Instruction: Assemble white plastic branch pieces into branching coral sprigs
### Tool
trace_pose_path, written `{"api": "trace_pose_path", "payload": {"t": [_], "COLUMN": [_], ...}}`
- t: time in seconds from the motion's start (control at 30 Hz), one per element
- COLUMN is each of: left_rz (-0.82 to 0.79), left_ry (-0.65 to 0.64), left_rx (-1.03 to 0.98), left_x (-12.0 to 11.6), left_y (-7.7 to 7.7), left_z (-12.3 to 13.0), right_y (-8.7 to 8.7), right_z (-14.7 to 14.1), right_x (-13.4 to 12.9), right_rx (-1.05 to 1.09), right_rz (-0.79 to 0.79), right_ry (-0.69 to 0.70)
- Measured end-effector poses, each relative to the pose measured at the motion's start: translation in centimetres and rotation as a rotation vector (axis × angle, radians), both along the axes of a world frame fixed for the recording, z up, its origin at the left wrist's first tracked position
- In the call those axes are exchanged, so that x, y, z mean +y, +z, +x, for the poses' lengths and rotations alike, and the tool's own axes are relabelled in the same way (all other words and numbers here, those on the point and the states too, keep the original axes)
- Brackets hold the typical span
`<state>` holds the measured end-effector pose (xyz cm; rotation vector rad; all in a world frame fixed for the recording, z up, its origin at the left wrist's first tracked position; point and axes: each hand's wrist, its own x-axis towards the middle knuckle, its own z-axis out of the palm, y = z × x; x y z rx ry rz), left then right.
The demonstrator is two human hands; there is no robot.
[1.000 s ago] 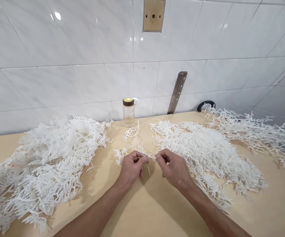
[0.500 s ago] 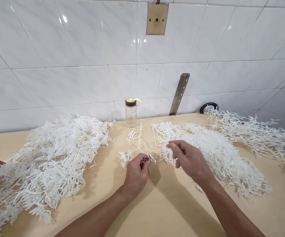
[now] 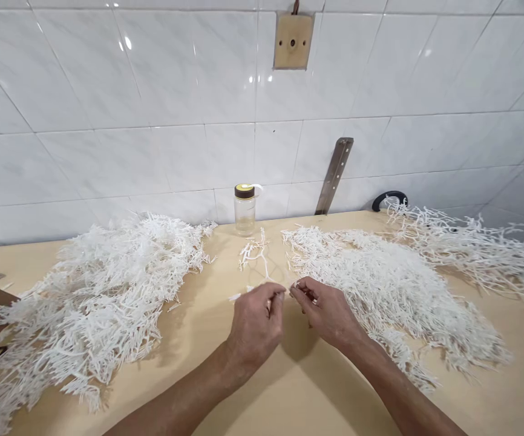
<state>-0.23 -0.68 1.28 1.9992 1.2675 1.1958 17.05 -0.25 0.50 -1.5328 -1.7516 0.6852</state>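
We have our left hand (image 3: 258,321) pinching the white branched piece (image 3: 266,267), which runs from there toward the clear bottle (image 3: 244,217) at the far side. Our right hand (image 3: 328,312) is pinched narrow just right of it; can't tell if it grips a tip. Left pile (image 3: 108,297) and right pile (image 3: 393,284) flank us.

hand-work room, workshop-like — whether in a home or a factory, cannot tell. landmark: clear bottle (image 3: 244,213). under it, a pale worktable (image 3: 302,396); behind it, glossy white wall tiles (image 3: 153,91); above and right, a yellowed wall plate (image 3: 293,54). bulk heaps of white branched pieces (image 3: 103,303) left and right of it.
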Motion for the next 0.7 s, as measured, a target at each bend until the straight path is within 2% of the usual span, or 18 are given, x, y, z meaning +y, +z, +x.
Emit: {"api": "trace_pose_path", "payload": {"t": [0.07,0.13,0.2,0.27,0.37,0.5,0.53,0.63,0.7], "left_rz": [0.101,0.124,0.015,-0.158,-0.242,-0.316,-0.354,-0.436,-0.498], "left_ry": [0.123,0.211,0.186,0.126,0.123,0.207,0.212,0.231,0.238], "left_rx": [0.032,0.151,0.266,0.290,0.155,-0.207,-0.292,-0.420,-0.404], "left_x": [0.9,2.0,3.0,3.7,4.5,5.7,5.8,5.8,5.5], "left_y": [0.7,0.9,0.6,0.1,-0.6,-0.5,-0.3,0.8,1.6], "left_z": [-0.8,-1.6,-2.3,-2.8,-3.2,-4.1,-4.2,-4.5,-4.5], "right_y": [-0.2,-0.3,-0.4,-0.5,-0.6,-1.0,-1.2,-1.7,-2.1], "right_z": [-0.1,-0.2,-0.5,-0.9,-1.3,-2.0,-2.2,-3.3,-3.9], "right_x": [0.0,0.1,0.1,0.1,0.1,-0.2,-0.4,-1.4,-1.7], "right_rx": [0.111,0.244,0.385,0.542,0.730,0.785,0.777,0.723,0.668], "right_rz": [-0.063,-0.111,-0.134,-0.155,-0.215,-0.316,-0.344,-0.389,-0.330], "right_ry": [0.008,0.014,0.031,0.085,0.157,0.069,0.091,0.330,0.464]}}
